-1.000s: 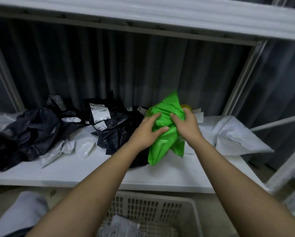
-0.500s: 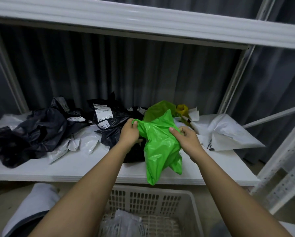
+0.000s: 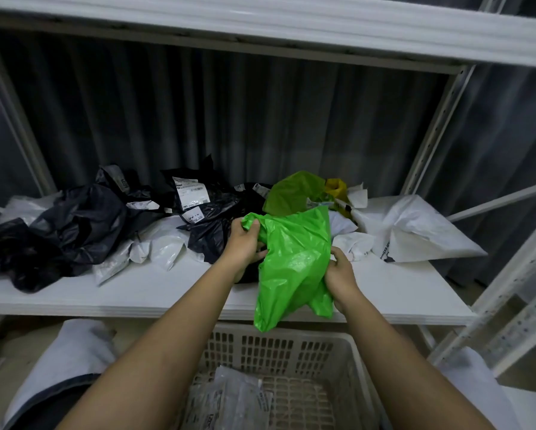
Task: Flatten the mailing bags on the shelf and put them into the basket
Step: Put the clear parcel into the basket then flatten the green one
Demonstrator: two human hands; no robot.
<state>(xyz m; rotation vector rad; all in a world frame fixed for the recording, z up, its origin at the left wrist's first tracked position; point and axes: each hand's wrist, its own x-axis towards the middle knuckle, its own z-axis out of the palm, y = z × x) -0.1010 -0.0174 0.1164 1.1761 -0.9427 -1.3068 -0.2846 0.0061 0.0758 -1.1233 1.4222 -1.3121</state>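
Note:
A crumpled bright green mailing bag point(image 3: 293, 262) hangs in front of the white shelf point(image 3: 155, 293), its lower end drooping past the shelf's front edge above the basket. My left hand point(image 3: 245, 243) grips its top left corner. My right hand point(image 3: 341, 274) holds its right edge lower down. The white slotted basket point(image 3: 279, 346) stands on the floor below the shelf, with a flat clear-grey bag point(image 3: 232, 398) lying inside.
Several crumpled black bags point(image 3: 74, 225) and grey-white bags point(image 3: 161, 246) cover the shelf's left and middle. An olive-green bag point(image 3: 291, 190), a yellow bag point(image 3: 336, 187) and a large white bag point(image 3: 415, 231) lie at the right. A metal upright point(image 3: 431, 131) frames the right side.
The green bag has been pulled off the pile toward me and spread wider. My left hand moved up to its top corner; my right hand slid down its right edge.

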